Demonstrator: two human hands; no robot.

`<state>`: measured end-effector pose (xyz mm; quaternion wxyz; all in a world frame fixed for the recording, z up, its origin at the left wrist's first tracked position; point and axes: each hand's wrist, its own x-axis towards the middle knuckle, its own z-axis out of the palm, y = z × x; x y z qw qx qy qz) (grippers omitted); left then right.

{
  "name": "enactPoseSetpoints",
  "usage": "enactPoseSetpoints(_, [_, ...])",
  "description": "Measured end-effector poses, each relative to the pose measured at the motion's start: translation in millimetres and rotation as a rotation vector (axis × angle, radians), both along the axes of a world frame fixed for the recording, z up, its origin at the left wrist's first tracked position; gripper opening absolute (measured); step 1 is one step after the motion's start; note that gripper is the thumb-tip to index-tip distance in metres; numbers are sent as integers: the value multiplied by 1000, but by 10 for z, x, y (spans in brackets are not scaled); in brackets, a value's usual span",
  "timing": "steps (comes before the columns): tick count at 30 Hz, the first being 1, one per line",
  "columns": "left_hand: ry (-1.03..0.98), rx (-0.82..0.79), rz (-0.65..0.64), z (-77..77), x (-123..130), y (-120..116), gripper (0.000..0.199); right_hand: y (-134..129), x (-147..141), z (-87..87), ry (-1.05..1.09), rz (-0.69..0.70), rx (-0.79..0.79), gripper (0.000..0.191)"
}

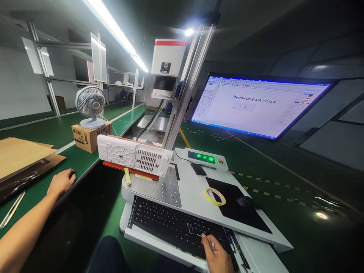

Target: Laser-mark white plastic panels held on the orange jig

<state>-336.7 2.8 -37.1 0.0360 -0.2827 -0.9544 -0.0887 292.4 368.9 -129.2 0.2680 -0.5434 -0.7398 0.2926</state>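
Observation:
My left hand (pixel 61 182) rests on the edge of the green bench, holding nothing, its fingers loosely laid along the edge. My right hand (pixel 217 254) is at the right end of a black keyboard (pixel 173 223) in a pulled-out tray. Its fingers are curled in, and a small shiny bit shows between them, too small to name. Above the keyboard, a white plastic housing (pixel 135 154) with a round grille and rows of slots stands tilted on an orange-red support (pixel 131 170) over a perforated metal plate (pixel 167 189). A white marking head (pixel 168 60) hangs from a metal column.
A monitor (pixel 256 106) reads "REMOVABLE AIR FILTER". Yellow tape (pixel 215 196) and a mouse (pixel 247 203) lie on a black mat (pixel 236 208). At left, a grey fan (pixel 91 104) stands on a cardboard box (pixel 91 137), near brown sheets (pixel 22 153) and tweezers (pixel 13 210).

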Motion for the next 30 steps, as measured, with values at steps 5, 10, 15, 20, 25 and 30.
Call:
enactPoseSetpoints(5, [8,-9,12,-41,-30,-2,68,103,73,-37,20,59,-27,50])
enactPoseSetpoints(10, [19,-1,1,-69,-56,-8,69,132,100,-74,9,95,-104,58])
enactPoseSetpoints(15, [22,11,-3,-81,-73,-20,68,154,105,-99,24,75,-156,68])
enactPoseSetpoints(20, [37,34,-9,-101,-90,-19,63,136,85,-46,0,57,-179,74])
enactPoseSetpoints(25, [38,43,-16,-116,-102,-23,62,-36,-9,57,54,25,-99,64])
enactPoseSetpoints(30, [26,39,-15,-108,-97,-16,64,-46,-13,60,47,23,-87,67])
